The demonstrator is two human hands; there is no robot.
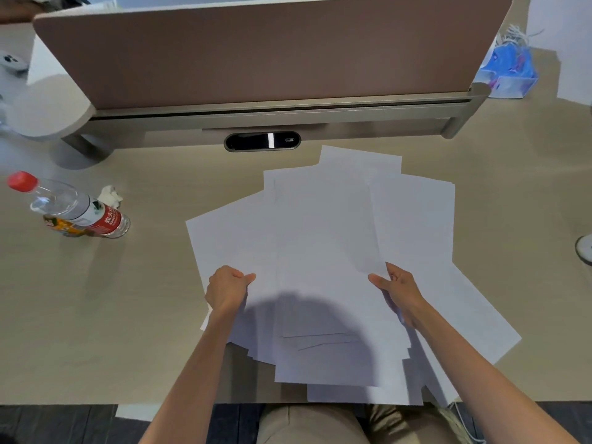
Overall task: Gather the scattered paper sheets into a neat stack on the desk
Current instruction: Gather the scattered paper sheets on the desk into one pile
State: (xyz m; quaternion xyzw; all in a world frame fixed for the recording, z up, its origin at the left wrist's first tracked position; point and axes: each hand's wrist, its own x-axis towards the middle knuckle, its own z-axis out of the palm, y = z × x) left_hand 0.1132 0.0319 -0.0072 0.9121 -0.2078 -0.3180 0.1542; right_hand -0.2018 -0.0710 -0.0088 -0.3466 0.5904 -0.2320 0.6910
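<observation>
White paper sheets (323, 251) lie fanned and overlapping, edges askew, mid-tabletop (153, 299), some hanging over the near edge. Left hand (228, 291) is curled, thumb pinching the pile's left side; right hand (402, 291) has its fingers clamped on the right side. How many sheets there are cannot be told.

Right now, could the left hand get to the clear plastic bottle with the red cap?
Probably yes. The desk between the left hand and the clear plastic bottle with the red cap is bare, but the hand grips the white paper sheets, so it must let go first.
</observation>
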